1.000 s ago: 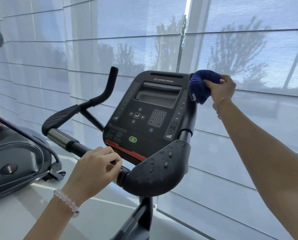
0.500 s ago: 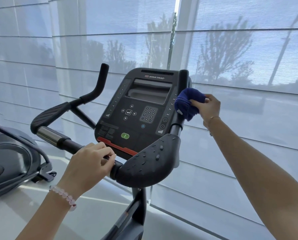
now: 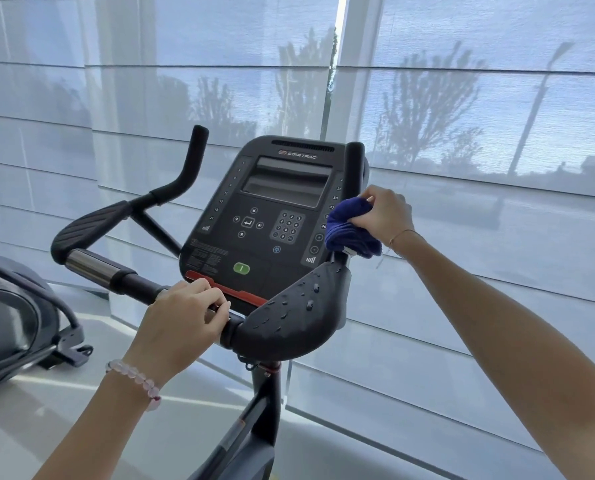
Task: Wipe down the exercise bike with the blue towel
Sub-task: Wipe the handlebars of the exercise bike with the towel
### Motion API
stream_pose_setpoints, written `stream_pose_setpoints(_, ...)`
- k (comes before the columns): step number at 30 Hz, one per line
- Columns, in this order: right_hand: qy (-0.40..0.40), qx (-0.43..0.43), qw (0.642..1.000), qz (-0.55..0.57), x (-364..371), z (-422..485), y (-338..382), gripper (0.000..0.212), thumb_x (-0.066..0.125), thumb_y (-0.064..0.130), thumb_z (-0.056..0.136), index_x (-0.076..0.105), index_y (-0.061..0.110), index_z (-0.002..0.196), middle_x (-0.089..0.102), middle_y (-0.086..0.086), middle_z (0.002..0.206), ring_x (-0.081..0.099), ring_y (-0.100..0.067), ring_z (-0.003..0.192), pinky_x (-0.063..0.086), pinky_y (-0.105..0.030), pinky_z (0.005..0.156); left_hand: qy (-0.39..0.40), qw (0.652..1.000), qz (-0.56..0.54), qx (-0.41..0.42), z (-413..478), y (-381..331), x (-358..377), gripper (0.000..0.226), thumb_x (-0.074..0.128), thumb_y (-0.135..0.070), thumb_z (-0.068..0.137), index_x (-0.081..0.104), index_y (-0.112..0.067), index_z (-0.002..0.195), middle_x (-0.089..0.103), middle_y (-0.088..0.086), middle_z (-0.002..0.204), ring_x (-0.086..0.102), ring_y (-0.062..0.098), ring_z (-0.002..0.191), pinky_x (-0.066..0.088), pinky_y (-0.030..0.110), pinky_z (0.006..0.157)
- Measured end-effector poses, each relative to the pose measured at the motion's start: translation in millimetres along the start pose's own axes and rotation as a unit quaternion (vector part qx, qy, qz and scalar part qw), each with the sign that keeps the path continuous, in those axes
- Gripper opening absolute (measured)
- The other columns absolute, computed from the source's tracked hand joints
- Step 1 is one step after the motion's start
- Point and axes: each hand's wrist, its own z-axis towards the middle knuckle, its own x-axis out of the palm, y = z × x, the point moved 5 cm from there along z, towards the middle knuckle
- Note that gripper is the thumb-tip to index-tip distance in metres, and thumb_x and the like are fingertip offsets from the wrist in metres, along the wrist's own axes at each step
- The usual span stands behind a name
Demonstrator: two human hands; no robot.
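Pressing blue towel onto the right post, right hand grips it; left hand clasps handlebar.

Single head view, looking forward and down, close over exercise bike console, facing window.

Bright daylit shot; light comes thru the sheer window shades straight ahead, so the exercise bike is backlit & reads v. dark. Tree outlines show soft thru the fabric. Thin blown-out strip at the gap btwn shades. Pale sheen on the console screen, small glints on droplets on the elbow pad. Bright bands across the floor. Sharp at centre; wide-angle bends shade lines twd the edges; forearm at lower right slightly soft.
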Motion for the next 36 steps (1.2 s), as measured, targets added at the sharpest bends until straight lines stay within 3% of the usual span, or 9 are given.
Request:
stream_pose_setpoints(5, -0.013, 0.008, 0.999, -0.040, 11.2, 11.8, 15.5, 0.026, 0.067, 0.020, 0.073, 0.062, 0.023, 0.099, 0.067, -0.005, 0.098, 0.057, -0.028, 0.095, 0.030, -0.027, 0.075, -0.003, 1.000, -0.006, 0.007, -0.2, 1.3, 1.8, 0.015, 0.068, -0.019, 0.079, 0.060, -0.021, 0.067, 0.053, -0.009, 0.066, 0.047, 0.015, 0.064, 0.035, 0.026, 0.059)
stream_pose_setpoints(10, 0.036, 0.009, 0.998, -0.051, 5.0, 8.7, 14.6, 0.036, 0.076, 0.023, 0.068, 0.066, 0.025, 0.102, 0.067, -0.005, 0.103, 0.059, -0.027, 0.101, 0.038, -0.027, 0.081, -0.009, 1.000, -0.008, -0.002, -2.0, 1.3, 0.4, 0.014, 0.066, -0.021, 0.080, 0.060, -0.021, 0.068, 0.053, -0.008, 0.066, 0.046, 0.015, 0.066, 0.033, 0.026, 0.059)
stream_pose_setpoints(12, 0.052, 0.005, 0.998, -0.035, 0.1, 0.9, 15.1, 0.036, 0.078, 0.021, 0.066, 0.069, 0.024, 0.101, 0.068, -0.003, 0.100, 0.060, -0.025, 0.098, 0.043, -0.030, 0.086, -0.006, 1.000, -0.013, -0.002, -2.7, 0.3, 0.3, 0.014, 0.065, -0.022, 0.081, 0.061, -0.020, 0.068, 0.054, -0.008, 0.067, 0.046, 0.015, 0.067, 0.034, 0.027, 0.060)
stream_pose_setpoints(17, 0.048, -0.006, 0.999, -0.006, -5.9, -24.3, 15.3, 0.033, 0.079, 0.021, 0.066, 0.069, 0.023, 0.098, 0.063, 0.002, 0.088, 0.055, -0.019, 0.087, 0.037, -0.026, 0.076, 0.006, 1.000, -0.020, -0.008, -1.8, 2.5, 2.1, 0.014, 0.061, -0.025, 0.084, 0.061, -0.021, 0.070, 0.056, -0.008, 0.071, 0.047, 0.015, 0.070, 0.037, 0.028, 0.063)
stream_pose_setpoints(19, 0.035, -0.005, 0.999, 0.014, -7.3, -33.8, 9.6, 0.032, 0.080, 0.021, 0.066, 0.069, 0.022, 0.097, 0.062, 0.002, 0.087, 0.056, -0.020, 0.088, 0.042, -0.028, 0.078, 0.007, 1.000, -0.024, -0.006, -2.0, 2.8, 2.1, 0.014, 0.062, -0.025, 0.084, 0.062, -0.021, 0.070, 0.056, -0.008, 0.072, 0.048, 0.015, 0.070, 0.038, 0.029, 0.062)
stream_pose_setpoints(23, 0.006, 0.026, 0.996, 0.080, -9.3, -47.3, -9.8, 0.028, 0.081, 0.021, 0.064, 0.069, 0.017, 0.089, 0.065, 0.000, 0.080, 0.062, -0.024, 0.086, 0.052, -0.038, 0.081, 0.011, 1.000, -0.027, -0.005, -2.5, 2.7, 1.6, 0.013, 0.061, -0.025, 0.084, 0.063, -0.020, 0.072, 0.057, -0.007, 0.073, 0.049, 0.015, 0.071, 0.038, 0.028, 0.063)
stream_pose_setpoints(30, 0.004, 0.109, 0.970, 0.216, -6.2, -71.2, -47.8, 0.023, 0.080, 0.011, 0.069, 0.065, 0.014, 0.086, 0.063, 0.002, 0.072, 0.058, -0.015, 0.067, 0.048, -0.024, 0.061, 0.019, 0.999, -0.030, -0.007, -2.1, 4.7, 3.1, 0.013, 0.059, -0.026, 0.085, 0.063, -0.021, 0.074, 0.057, -0.007, 0.075, 0.048, 0.015, 0.073, 0.037, 0.027, 0.063)
stream_pose_setpoints(36, 0.007, 0.192, 0.946, 0.261, -1.7, -97.1, -98.9, 0.026, 0.081, 0.010, 0.067, 0.066, 0.017, 0.087, 0.071, -0.001, 0.081, 0.065, -0.019, 0.076, 0.051, -0.025, 0.066, 0.015, 0.999, -0.027, -0.014, -2.5, 3.1, 1.4, 0.010, 0.062, -0.024, 0.084, 0.063, -0.022, 0.074, 0.057, -0.008, 0.073, 0.047, 0.013, 0.074, 0.033, 0.026, 0.061)
